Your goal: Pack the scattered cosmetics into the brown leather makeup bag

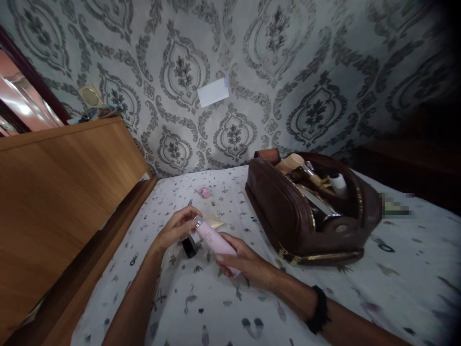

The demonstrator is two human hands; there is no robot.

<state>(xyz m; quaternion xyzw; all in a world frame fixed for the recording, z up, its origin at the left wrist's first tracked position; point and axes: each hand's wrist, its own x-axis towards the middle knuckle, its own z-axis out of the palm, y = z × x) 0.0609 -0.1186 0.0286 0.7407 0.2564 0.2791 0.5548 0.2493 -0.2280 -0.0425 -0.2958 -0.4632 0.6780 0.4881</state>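
A pink tube [215, 242] with a silver cap end lies slanted between my hands. My right hand [237, 259], with a dark band at its wrist, is wrapped round the tube's lower body. My left hand [180, 226] has its fingers closed on the silver end of the same tube. Just below my left hand, a black-capped item [188, 246] rests on the patterned sheet. A pale yellowish tube [216, 221] lies behind the pink tube, partly hidden. Farther back is a small pink item [204, 192] on the sheet.
An open brown bag [273, 206] holding several bottles and tubes stands on the sheet at the right. A wooden panel [72, 187] borders the left side. The patterned wall [234, 115] rises behind, with a white switch plate [213, 92].
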